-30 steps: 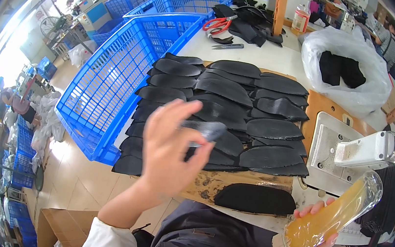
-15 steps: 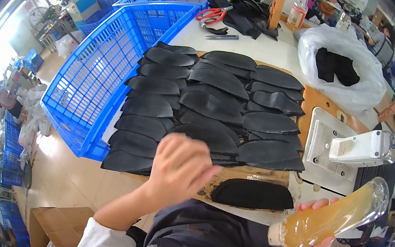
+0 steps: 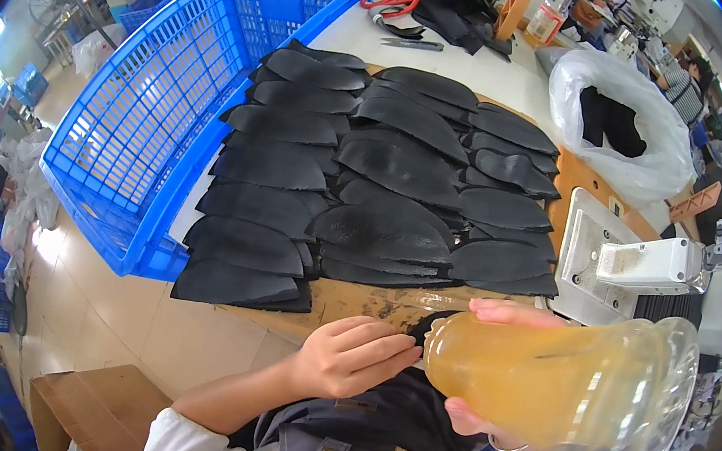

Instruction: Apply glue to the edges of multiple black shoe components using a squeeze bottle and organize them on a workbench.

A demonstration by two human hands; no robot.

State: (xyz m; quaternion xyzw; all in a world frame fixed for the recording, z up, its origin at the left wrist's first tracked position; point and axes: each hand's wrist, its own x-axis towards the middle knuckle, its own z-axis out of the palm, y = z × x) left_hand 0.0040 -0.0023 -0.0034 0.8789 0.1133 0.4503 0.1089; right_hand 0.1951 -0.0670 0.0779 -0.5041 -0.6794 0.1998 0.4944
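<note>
My right hand (image 3: 512,314) grips a clear plastic bottle (image 3: 541,374) of amber liquid, tilted with its narrow end toward my left hand and its broad base toward the lower right. My left hand (image 3: 356,357) is closed, its fingertips pinched at the left end of a black curved pad (image 3: 434,323). The bottle hides most of that pad, and whether any liquid comes out is not visible. Beyond my hands, many more black curved pads (image 3: 391,234) lie overlapped in three columns on a stained brown board (image 3: 338,299).
A blue plastic crate (image 3: 154,110) stands left of the pads. Red-handled cutters (image 3: 391,0), small snips (image 3: 412,43) and black scraps (image 3: 454,16) lie at the back. To the right are a white plastic bag (image 3: 568,84) of black pieces and a white machine (image 3: 654,263).
The bottle has swung left and closer, its narrow end now over the single pad. My left hand has moved down and right from above the stacked pads to that pad's end.
</note>
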